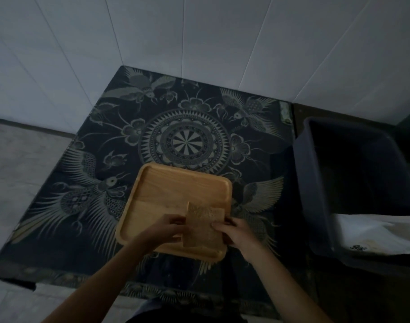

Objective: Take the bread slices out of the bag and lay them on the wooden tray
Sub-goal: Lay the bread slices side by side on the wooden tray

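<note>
A square wooden tray with a raised rim lies on the patterned table. Over its near right corner I hold brown bread slices; one slice faces up and the edge of another shows behind it at the upper right. My left hand grips the left edge of the bread and my right hand grips the right edge. A white plastic bag lies to the right, draped by the dark bin. The far part of the tray is bare wood.
A dark cloth with bird and mandala patterns covers the small table. A dark plastic bin stands on the right. White tiled walls rise behind, and pale floor lies to the left.
</note>
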